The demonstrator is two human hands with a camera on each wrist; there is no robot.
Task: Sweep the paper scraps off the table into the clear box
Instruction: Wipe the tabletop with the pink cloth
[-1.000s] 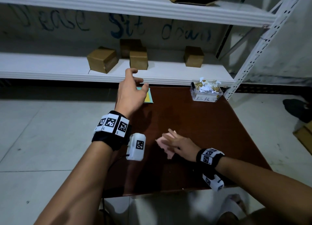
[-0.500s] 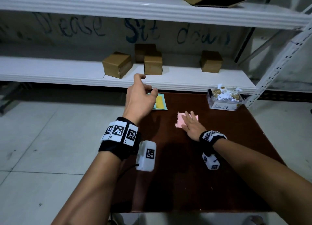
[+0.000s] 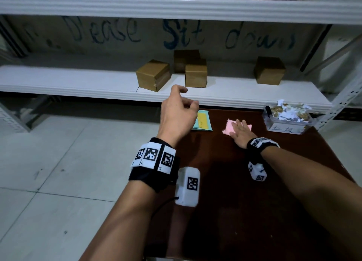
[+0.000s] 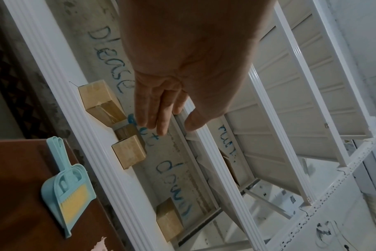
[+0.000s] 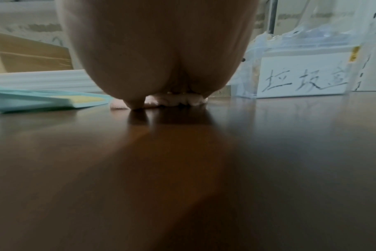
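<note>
A pink paper scrap (image 3: 227,127) lies on the dark brown table (image 3: 254,202) toward the far edge. My right hand (image 3: 240,130) lies flat on it with straight fingers, pressing it down; from the right wrist view the pink paper (image 5: 176,100) shows under the palm. The clear box (image 3: 287,119), labelled and filled with several paper scraps, stands at the far right corner, to the right of that hand. My left hand (image 3: 181,111) hovers in the air above the table's far left edge, fingers loose and holding nothing. Below it lies a light blue dustpan with a yellow brush (image 3: 202,122).
A white shelf (image 3: 78,84) runs just behind the table, carrying several brown cardboard boxes (image 3: 152,77). A second shelf sits higher up. The floor (image 3: 58,182) to the left is pale tile. A white perforated upright (image 3: 344,100) stands beside the clear box.
My right hand has slid the pink scrap from the table's middle toward the far edge, nearer the clear box. The left hand stays raised near the dustpan.
</note>
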